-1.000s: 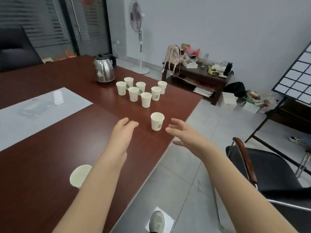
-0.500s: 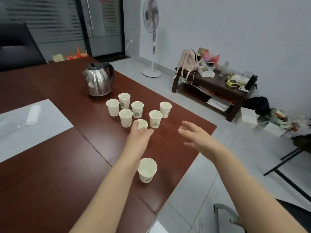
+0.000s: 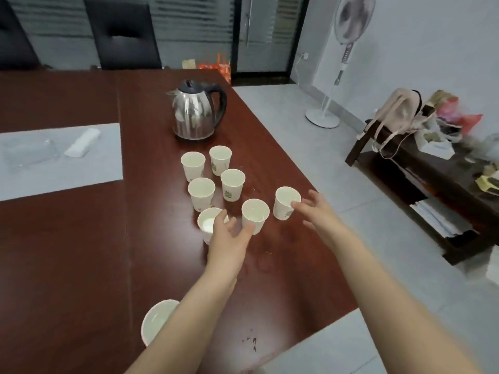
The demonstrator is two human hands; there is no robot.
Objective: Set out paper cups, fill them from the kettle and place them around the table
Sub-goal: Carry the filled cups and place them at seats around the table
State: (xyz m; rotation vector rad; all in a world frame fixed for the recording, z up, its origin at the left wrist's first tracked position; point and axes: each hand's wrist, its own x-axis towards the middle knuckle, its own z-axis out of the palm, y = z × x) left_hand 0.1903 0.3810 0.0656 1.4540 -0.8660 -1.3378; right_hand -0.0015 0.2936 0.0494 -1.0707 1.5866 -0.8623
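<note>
Several white paper cups stand grouped on the dark red table [image 3: 81, 265] in front of a steel kettle [image 3: 195, 110] with a black handle. My left hand [image 3: 228, 237] is spread between the nearest cup [image 3: 209, 221] and the cup [image 3: 255, 214] to its right, fingertips at both, gripping neither. My right hand [image 3: 316, 211] is open, fingertips touching the rim of the rightmost cup [image 3: 286, 202]. One more cup [image 3: 156, 321] stands apart near the front edge, partly hidden by my left forearm.
A grey mat [image 3: 59, 157] with a white folded cloth [image 3: 82, 143] lies on the table's left. Black chairs [image 3: 124, 33] stand behind the table. To the right, a low dark shelf [image 3: 421, 168] holds bags, and a standing fan [image 3: 348, 55] is by the wall. Water drops mark the table's front edge.
The view has come closer to the cup group. Both hands reached forward: the left to the nearest cups, the right to the rightmost cup. The separate cup now lies behind my left forearm.
</note>
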